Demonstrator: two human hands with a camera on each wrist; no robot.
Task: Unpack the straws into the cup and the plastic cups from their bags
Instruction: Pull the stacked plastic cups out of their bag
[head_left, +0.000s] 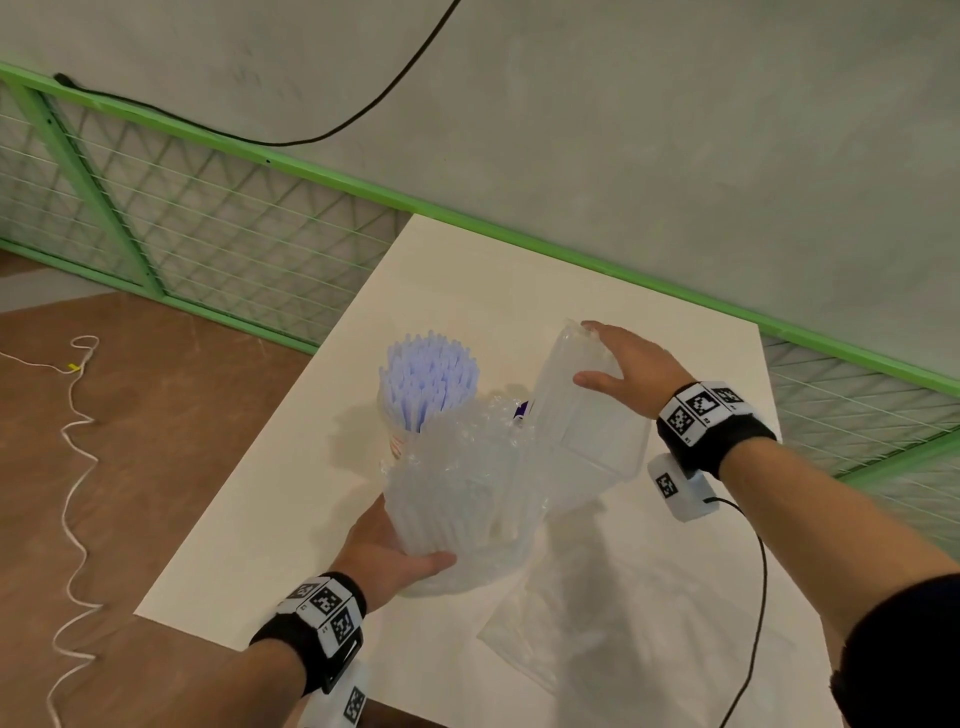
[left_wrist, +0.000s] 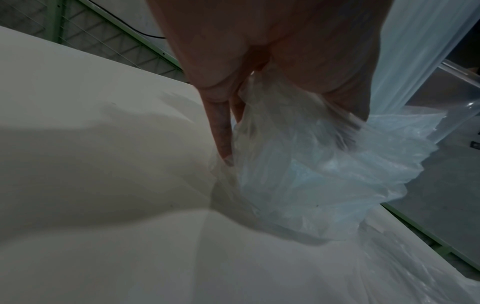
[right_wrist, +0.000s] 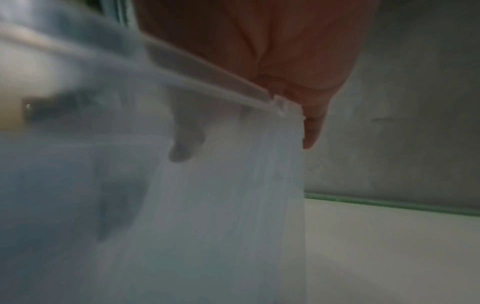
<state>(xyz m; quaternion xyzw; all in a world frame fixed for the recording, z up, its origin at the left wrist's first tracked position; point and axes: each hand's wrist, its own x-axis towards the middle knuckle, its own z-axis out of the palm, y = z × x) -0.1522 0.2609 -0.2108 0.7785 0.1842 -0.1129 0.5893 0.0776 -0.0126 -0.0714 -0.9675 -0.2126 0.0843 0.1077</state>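
Hands (head_left: 395, 551) (head_left: 631, 366) grip bagged cups (head_left: 457, 499), left under, right atop.

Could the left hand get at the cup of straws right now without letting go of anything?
Probably not. The left hand grips the bagged stack of plastic cups, which stands between it and the cup of straws. It would likely have to set the stack down first.

Head view: high, facing forward and down over desk (head_left: 675, 545) toward far edge, both hands in frame. Left wrist view: close along fingers (left_wrist: 221, 131), low over desk. Right wrist view: very close, blurred. All share desk top.
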